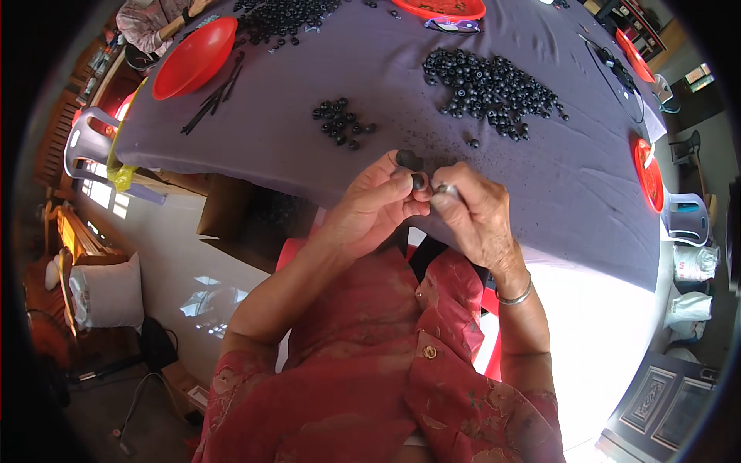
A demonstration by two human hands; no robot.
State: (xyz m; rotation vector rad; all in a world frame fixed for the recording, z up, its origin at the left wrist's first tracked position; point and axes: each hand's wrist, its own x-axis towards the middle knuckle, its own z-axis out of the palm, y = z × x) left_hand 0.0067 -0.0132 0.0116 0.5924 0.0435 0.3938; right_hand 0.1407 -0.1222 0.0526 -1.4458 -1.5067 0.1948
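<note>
Bead (418,181) looks mid-work by the near edge of the counter (370,69): left hand (376,202) pinching it, right hand (478,212) curled tight, contents unclear, steadiness needed next.

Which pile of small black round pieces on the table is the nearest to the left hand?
The sparse pile just beyond the left hand; the dense pile to its right and the big pile beside the upper-left red bowl lie farther.

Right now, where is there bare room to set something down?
Bare purple tablecloth shows between the black sticks and the small cluster of black round pieces, and between the large heap and the red tray on the right. Crowded: the upper left, with red bowl and another heap; dark specks dot the cloth by the fingers.
</note>
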